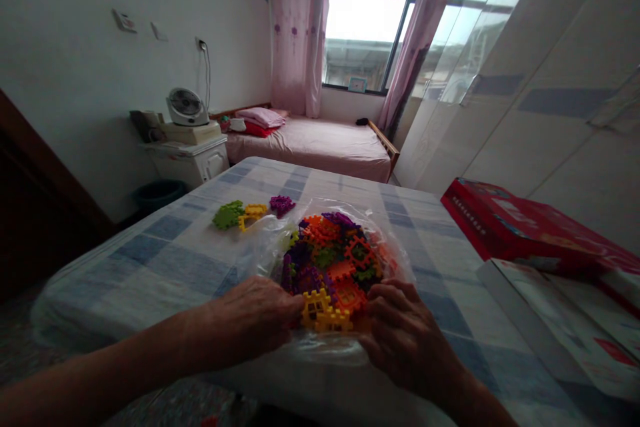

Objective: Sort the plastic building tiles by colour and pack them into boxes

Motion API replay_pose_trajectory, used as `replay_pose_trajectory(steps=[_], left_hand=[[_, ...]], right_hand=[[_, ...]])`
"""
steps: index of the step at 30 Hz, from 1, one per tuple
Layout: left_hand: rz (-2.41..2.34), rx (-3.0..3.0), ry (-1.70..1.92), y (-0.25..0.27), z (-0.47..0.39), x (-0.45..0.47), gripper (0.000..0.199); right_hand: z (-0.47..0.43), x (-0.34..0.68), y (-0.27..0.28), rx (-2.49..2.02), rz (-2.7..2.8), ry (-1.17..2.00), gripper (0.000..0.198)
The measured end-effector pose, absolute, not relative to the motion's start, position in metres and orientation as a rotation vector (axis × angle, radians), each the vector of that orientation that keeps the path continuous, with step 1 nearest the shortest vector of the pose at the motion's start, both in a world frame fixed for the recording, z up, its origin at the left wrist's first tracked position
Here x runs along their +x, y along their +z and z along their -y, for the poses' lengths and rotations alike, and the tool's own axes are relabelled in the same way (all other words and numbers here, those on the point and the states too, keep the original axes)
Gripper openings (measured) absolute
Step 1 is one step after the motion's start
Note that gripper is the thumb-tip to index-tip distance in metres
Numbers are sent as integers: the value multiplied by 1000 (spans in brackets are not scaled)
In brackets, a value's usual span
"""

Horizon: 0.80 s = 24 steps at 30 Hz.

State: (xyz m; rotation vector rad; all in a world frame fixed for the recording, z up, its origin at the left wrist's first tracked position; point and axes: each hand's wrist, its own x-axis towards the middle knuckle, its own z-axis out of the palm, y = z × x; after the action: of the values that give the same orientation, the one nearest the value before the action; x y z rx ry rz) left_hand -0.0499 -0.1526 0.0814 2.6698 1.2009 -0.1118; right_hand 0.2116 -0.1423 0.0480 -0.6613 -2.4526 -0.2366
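A clear plastic bag [330,349] lies open on the table in front of me, full of notched plastic building pieces in orange, purple, yellow and green. My left hand [257,312] is closed at the near left edge of the bag, its fingertips beside a yellow window-shaped piece [336,324]. At the near right edge my right hand [400,323] has its fingers curled on the plastic. Both thumbs are partly hidden. Beyond the left side of the bag lie loose green pieces [229,215], yellow pieces [255,210] and a purple piece [282,205].
A blue-and-white checked cloth [175,257] covers the table. On the right are a red box [540,227] and a white box [560,320]. Behind stand a pink bed [320,143] and a cabinet [213,163] with a small fan [187,107].
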Motion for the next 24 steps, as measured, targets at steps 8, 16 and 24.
replay_pose_trajectory(steps=[8,16,24], left_hand=[[-1434,2673,92,73,151,-21,29],[-1496,2589,348,49,149,-21,56],[-1457,2503,430,53,146,-18,31]], right_hand=[[149,216,37,-718,2483,-251,21],[145,217,30,-797,2468,-257,16],[153,218,39,-730,2500,-237,14]])
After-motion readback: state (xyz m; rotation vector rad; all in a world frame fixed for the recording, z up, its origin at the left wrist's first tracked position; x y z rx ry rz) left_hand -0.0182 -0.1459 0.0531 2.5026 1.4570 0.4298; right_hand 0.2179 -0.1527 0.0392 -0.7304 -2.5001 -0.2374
